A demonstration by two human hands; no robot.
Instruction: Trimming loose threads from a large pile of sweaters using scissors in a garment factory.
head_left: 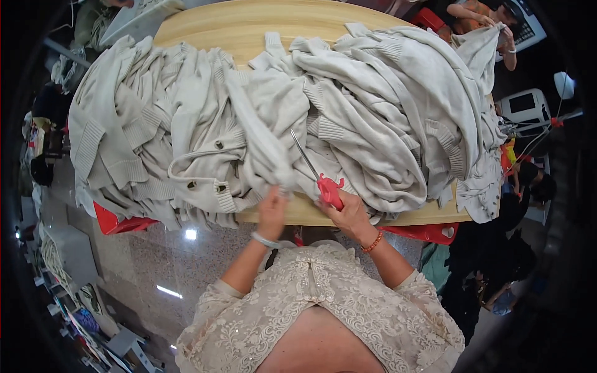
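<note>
A big heap of pale grey knitted sweaters (261, 124) covers a light wooden table (242, 28). My left hand (272, 211) pinches the edge of one sweater at the table's near edge. My right hand (349, 214) grips red-handled scissors (320, 177), whose thin metal blades point up and left into the knitwear, close to where my left hand holds the fabric. A white bracelet is on my left wrist and an orange beaded one on my right.
Red crates (118, 222) stand under the table on both sides. Another person (491, 22) handles a sweater at the far right corner. A white machine (528, 109) stands at right. The floor is polished speckled stone (168, 261).
</note>
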